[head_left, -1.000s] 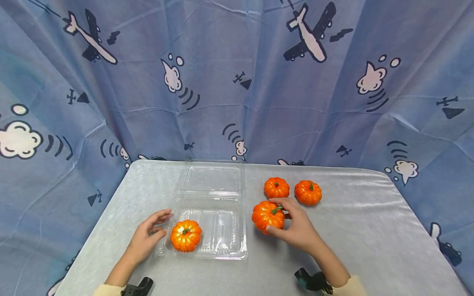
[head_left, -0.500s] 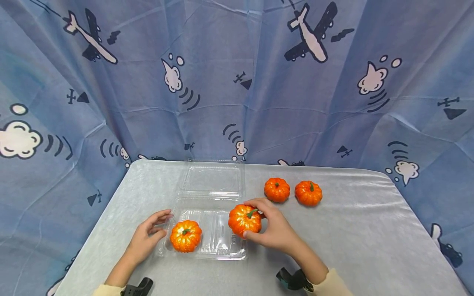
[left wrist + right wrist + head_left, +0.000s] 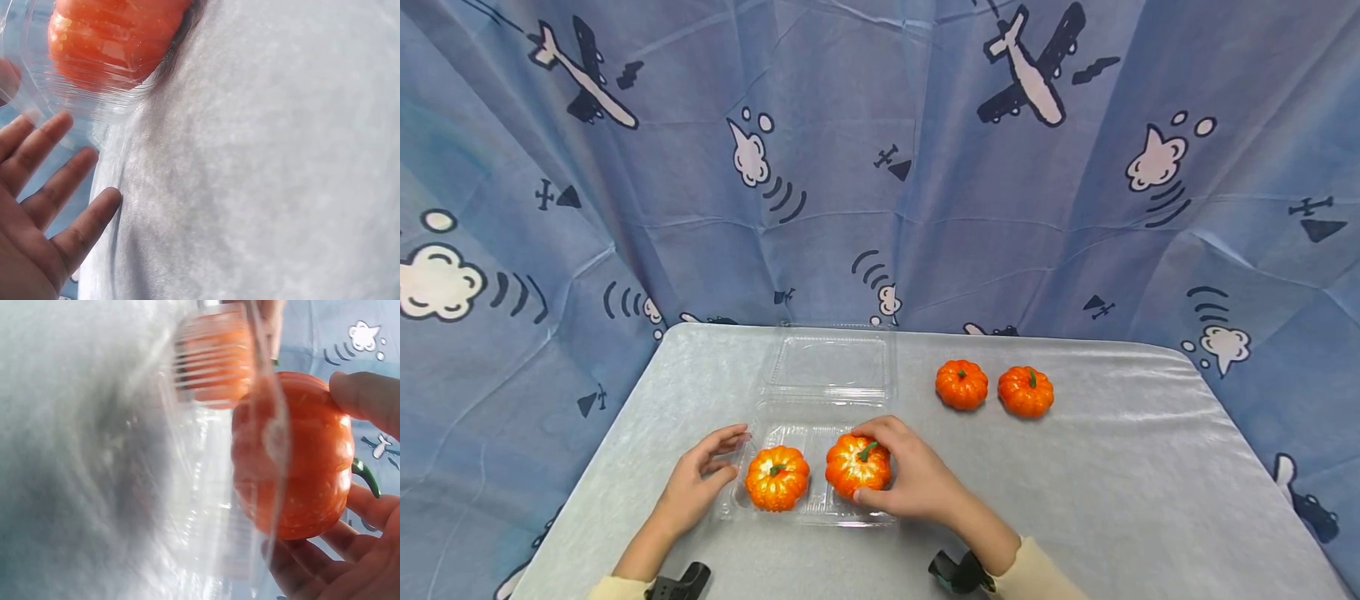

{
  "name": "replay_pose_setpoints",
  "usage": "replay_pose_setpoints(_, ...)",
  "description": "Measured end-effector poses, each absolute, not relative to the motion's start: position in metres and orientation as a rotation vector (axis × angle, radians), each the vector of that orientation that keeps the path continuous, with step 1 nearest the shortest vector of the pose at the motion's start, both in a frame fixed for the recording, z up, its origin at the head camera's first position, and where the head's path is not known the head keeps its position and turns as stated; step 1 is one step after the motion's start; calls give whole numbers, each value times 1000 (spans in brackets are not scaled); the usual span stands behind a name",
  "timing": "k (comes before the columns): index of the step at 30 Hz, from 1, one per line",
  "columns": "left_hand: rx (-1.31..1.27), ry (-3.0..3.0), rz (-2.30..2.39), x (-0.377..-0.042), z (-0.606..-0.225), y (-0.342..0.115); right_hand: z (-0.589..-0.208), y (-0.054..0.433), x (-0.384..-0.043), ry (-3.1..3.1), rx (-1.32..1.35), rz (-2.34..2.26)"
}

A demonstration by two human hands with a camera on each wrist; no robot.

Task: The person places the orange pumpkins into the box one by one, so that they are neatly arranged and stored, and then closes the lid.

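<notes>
Holds in right grip (image 3: 917,473) a glossy, ribbed orange pumpkin (image 3: 848,472) over a clear rectangular plastic container (image 3: 816,437), with left grip (image 3: 695,478) loosely spread.

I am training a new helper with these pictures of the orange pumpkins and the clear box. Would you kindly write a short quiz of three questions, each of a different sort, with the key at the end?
1. Count: How many pumpkins lie on the table, outside the box?

2. Multiple choice: How is the lid of the box?
A. Closed over the base
B. Open, beyond the base as the person sees it
C. Standing on its edge in front of the base

3. Fill the blank: The right grip holds a ____.

Key:
1. Two
2. B
3. pumpkin
</notes>
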State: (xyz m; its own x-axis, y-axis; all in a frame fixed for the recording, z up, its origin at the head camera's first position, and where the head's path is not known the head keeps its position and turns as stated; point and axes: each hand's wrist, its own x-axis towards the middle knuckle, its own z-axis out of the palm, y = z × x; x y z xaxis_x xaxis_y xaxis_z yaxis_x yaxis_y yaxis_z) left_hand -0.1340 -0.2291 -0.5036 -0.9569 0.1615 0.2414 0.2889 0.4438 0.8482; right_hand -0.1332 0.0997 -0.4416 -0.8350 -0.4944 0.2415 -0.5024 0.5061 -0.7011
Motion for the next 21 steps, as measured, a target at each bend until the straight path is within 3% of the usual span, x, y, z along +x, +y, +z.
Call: replay_pose_setpoints(21,-403,-2553,-1551,-135,-504,-229,-459,75,-141,-2881,1013,941)
